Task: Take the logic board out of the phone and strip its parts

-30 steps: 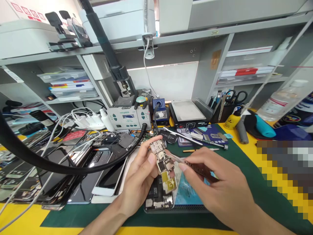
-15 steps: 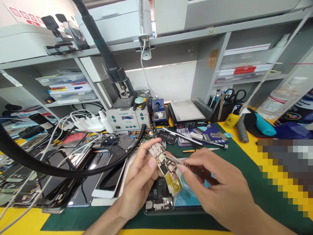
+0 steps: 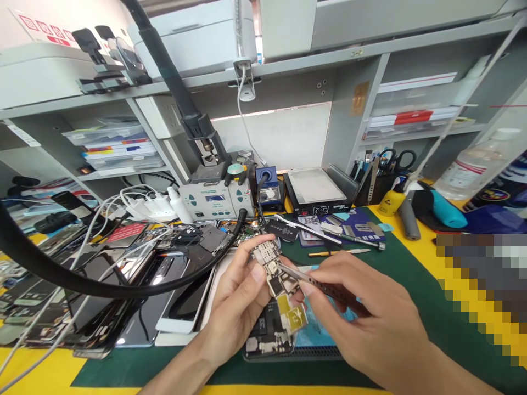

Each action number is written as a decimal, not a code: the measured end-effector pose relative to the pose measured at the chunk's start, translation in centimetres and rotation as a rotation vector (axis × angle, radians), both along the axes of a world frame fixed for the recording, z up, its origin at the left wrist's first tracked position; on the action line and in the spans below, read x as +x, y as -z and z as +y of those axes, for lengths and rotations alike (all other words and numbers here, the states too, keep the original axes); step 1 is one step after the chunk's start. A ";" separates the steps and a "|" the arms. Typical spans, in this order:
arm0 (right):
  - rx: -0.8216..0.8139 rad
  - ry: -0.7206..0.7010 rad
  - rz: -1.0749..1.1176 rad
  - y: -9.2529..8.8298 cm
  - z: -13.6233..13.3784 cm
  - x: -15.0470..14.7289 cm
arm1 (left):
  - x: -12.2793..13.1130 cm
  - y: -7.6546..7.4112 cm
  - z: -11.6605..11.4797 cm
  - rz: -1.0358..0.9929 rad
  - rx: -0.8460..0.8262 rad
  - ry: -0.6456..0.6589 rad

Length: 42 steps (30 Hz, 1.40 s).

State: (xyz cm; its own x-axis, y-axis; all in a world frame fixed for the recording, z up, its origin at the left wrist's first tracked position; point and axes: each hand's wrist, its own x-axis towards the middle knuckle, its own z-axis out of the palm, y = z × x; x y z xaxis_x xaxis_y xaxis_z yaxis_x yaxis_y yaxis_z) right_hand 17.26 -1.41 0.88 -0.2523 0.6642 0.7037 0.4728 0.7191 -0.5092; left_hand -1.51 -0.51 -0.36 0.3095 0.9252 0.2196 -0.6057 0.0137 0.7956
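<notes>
My left hand (image 3: 241,293) grips a phone circuit board (image 3: 275,282) by its left edge, thumb on top and fingers behind, tilted up above the bench. In my right hand (image 3: 362,307) are metal tweezers (image 3: 317,282), held like a pen, their tips at the middle of the board. Whether the tips pinch anything is too small to tell. A piece of yellow film (image 3: 295,315) hangs at the board's lower end. Beneath the hands lies an opened phone (image 3: 267,343) with its inner parts showing, beside a blue mat (image 3: 319,334) that my right hand partly hides.
Phones and a white-framed screen (image 3: 185,304) pile up on the left, under a thick black hose (image 3: 123,289). Behind stand a hot-air station (image 3: 214,198) and a flat heating plate (image 3: 317,186). A yellow-handled tool (image 3: 337,253) and a black battery (image 3: 282,230) lie beyond the hands.
Both hands hold the same grips. The board has turned slightly, and the yellow film shows a little differently below it. The tweezer tips remain on the board's middle.
</notes>
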 end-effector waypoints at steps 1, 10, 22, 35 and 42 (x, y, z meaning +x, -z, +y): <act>0.000 -0.002 -0.005 0.0 0.0 0.0 | 0.0 0.0 0.0 0.002 -0.002 0.000; 0.013 -0.028 -0.033 -0.2 -0.1 0.1 | -0.3 0.3 0.0 0.024 -0.029 -0.006; 0.026 -0.065 -0.050 -0.4 0.1 0.4 | 0.1 0.1 0.2 -0.038 -0.043 0.003; -0.059 -0.073 -0.025 -0.9 0.3 0.7 | 0.2 0.3 0.6 -0.048 -0.022 -0.007; -0.271 -0.082 0.049 -1.8 0.8 1.6 | 0.2 0.5 0.5 -0.028 -0.055 0.012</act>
